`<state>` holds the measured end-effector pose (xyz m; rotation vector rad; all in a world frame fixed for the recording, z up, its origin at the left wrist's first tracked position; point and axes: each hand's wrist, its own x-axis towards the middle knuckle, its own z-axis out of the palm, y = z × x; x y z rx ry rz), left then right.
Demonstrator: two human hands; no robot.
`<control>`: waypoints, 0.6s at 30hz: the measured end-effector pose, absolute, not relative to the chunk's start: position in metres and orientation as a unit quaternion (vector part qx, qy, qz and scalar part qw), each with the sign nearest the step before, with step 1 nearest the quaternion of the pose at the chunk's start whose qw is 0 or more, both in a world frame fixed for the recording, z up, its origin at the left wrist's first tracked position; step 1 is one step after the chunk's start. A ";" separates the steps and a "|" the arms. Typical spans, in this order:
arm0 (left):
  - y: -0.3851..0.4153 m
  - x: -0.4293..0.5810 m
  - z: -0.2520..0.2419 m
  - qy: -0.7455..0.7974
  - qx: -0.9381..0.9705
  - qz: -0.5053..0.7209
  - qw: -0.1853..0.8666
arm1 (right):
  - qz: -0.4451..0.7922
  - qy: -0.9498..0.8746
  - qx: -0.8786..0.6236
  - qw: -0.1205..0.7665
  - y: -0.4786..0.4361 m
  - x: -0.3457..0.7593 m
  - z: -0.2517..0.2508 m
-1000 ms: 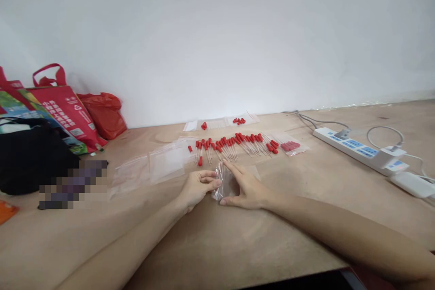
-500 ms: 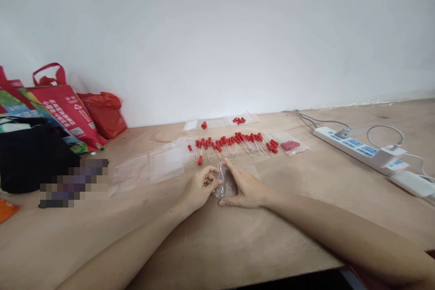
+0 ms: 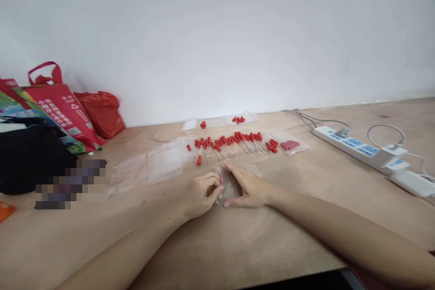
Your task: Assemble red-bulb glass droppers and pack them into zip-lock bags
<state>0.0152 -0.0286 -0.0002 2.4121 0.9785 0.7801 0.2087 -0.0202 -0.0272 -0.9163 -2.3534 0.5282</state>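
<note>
left hand (image 3: 203,192) has one edge of a clear plastic bag (image 3: 232,186) pinched, right hand (image 3: 251,186) is spread over it. messy row of red-topped droppers (image 3: 222,141) just beyond, power strip (image 3: 359,148) off right, shopping bag (image 3: 59,111) way left.

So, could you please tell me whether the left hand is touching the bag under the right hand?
Touching. The head view shows the left hand pinching the left end of the bag between thumb and bent fingers.
</note>
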 end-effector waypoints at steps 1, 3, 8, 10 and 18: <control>-0.028 0.015 -0.001 0.349 0.864 0.283 0.229 | 0.196 -0.878 -0.338 0.277 -0.020 0.209 -0.027; -0.027 0.014 -0.002 0.354 0.844 0.296 0.275 | 0.191 -0.882 -0.332 0.276 -0.020 0.210 -0.026; -0.027 0.012 -0.004 0.369 0.766 0.335 0.405 | 0.169 -0.886 -0.346 0.259 -0.020 0.212 -0.022; -0.027 0.013 -0.004 0.369 0.740 0.334 0.452 | 0.165 -0.888 -0.349 0.251 -0.020 0.212 -0.020; 0.010 -0.008 0.000 0.572 0.736 0.343 0.114 | 0.149 -0.883 -0.377 0.234 -0.021 0.213 -0.017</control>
